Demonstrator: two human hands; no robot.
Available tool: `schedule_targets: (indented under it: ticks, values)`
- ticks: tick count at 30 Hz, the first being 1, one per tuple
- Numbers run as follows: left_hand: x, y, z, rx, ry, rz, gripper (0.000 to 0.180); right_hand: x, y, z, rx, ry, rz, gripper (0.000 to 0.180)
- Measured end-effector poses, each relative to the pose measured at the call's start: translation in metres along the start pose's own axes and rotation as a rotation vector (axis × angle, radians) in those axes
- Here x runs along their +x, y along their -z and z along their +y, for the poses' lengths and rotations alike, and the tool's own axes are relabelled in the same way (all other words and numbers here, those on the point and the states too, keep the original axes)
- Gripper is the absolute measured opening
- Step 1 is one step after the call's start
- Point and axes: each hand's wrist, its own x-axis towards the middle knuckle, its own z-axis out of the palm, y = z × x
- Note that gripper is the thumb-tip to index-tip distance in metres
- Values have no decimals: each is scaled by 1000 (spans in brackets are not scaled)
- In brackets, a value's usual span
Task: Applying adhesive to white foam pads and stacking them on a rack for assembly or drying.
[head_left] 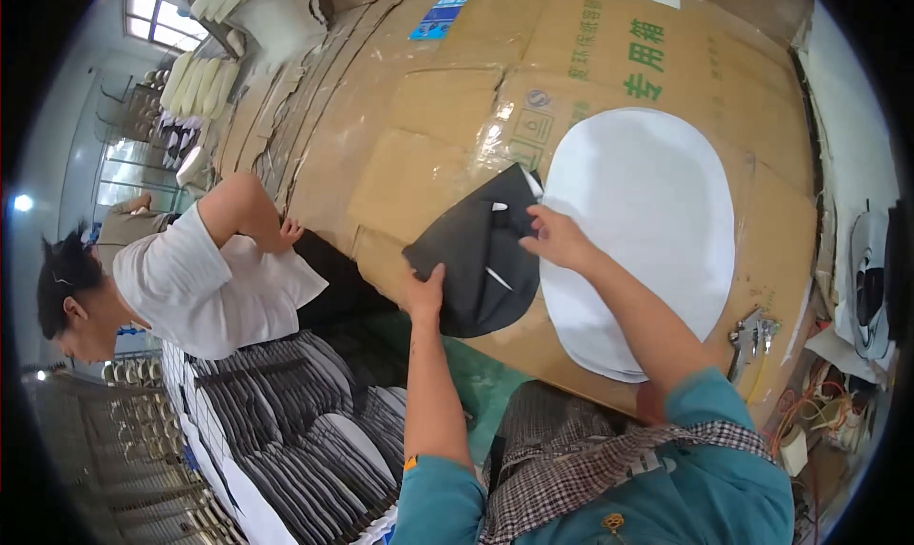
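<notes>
A black folded fabric piece point(457, 259) with white showing at its top corner and through small gaps lies on the cardboard-covered table point(409, 183). My left hand point(426, 292) grips its near left edge, the thumb on top and the fingers mostly hidden. At its right edge is my right hand point(557, 240), thumb and forefinger curved and apart; whether they touch the fabric I cannot tell. Just right of the black piece, partly under my right forearm, lies a stack of white oval sheets point(647, 202).
A metal hand tool point(752, 340) rests near the table's right edge. At the left, a person in a white shirt point(209, 278) leans beside a rack of many dark, white-edged pieces point(286, 421). Cords and a white spool point(793, 448) are at the lower right.
</notes>
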Motion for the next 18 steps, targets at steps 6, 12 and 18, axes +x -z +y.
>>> schedule_targets:
  ticks: [6, 12, 18]
  values:
    - [-7, 21, 44, -599, 164, -113, 31, 6, -42, 4, -185, -44, -2, 37]
    - [3, 99, 99, -762, 36, 103, 34, 2, 75, -73, 569, -98, 110, 19]
    - [-3, 79, 155, -574, 76, -57, 30, -74, 184, -77, 651, -115, 283, 18]
